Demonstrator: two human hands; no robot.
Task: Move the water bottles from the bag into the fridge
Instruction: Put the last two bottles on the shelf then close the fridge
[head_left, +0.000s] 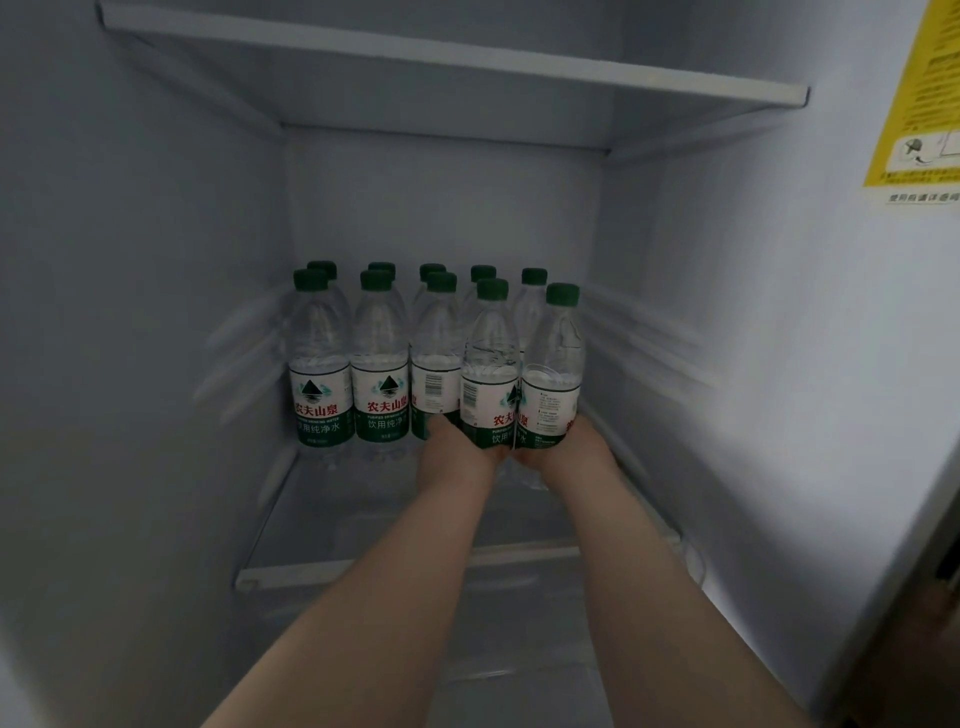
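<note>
Inside the open fridge, several clear water bottles with green caps and green-and-white labels stand in two rows at the back of a glass shelf (291, 525). My left hand (451, 447) grips the lower part of one bottle (491, 364) at the front of the group. My right hand (576, 447) grips another bottle (553, 364) right beside it, nearest the right wall. Both held bottles are upright and touch each other. Whether their bases rest on the shelf is hidden by my hands. The bag is out of view.
An upper white shelf (467, 67) spans the fridge above the bottles. The fridge's side walls close in left and right. A yellow warning sticker (919, 104) is on the right wall. The shelf's white front rail (291, 571) lies under my forearms.
</note>
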